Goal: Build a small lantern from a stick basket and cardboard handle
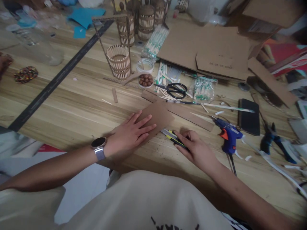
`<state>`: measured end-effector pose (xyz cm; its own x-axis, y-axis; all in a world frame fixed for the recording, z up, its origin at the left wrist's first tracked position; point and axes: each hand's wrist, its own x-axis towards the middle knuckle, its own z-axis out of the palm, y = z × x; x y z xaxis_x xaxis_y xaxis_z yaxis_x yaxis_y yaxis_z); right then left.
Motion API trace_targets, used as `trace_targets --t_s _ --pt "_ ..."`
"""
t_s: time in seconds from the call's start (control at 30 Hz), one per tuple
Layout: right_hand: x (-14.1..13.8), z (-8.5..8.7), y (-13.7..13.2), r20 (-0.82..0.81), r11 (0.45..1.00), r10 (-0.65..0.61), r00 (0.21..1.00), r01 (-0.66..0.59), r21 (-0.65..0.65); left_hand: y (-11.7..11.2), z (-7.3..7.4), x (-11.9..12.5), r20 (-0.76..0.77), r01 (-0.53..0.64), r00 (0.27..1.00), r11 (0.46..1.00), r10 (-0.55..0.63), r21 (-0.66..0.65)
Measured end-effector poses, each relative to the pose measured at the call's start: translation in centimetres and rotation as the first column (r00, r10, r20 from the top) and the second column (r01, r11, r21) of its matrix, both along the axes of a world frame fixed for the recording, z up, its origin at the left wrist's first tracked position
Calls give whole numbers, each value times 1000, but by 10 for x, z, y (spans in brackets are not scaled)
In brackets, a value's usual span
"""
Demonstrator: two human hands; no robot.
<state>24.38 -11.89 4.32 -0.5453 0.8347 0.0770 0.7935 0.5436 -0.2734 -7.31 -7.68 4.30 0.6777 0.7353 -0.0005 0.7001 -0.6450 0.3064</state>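
Note:
My left hand (130, 131), with a watch on its wrist, lies flat with fingers spread on a piece of brown cardboard (163, 113). The cardboard rests on the wooden table near its front edge. In my right hand (192, 145) is a yellow and black utility knife (175, 138). Its blade points left at the cardboard's right edge; whether it touches the edge I cannot tell. Small dark crumbs lie on the wood under the knife. Beyond the cardboard is a narrow cardboard strip (190, 117).
A blue glue gun (229, 134), a phone (248, 116) and pliers (275, 143) lie to the right. Behind are black scissors (176, 90), a bowl of brown beads (145, 80), a stick basket (118, 62) and large cardboard sheets (192, 44). A long dark ruler (59, 75) crosses the left side.

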Motion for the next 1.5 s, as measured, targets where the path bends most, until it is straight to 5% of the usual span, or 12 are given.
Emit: trace_targets --t_s 0.37,0.6,1.5 --pt "-5 3 22 -29 1000 -9 1000 8 -25 14 -7 1 1 -16 1000 994 16 107" --pt "-6 5 54 3 998 14 1000 -14 -57 46 -13 -16 -12 181 983 976 -181 120" --pt "-16 0 28 52 992 115 992 -118 52 43 -21 -17 -2 128 992 981 -129 147"
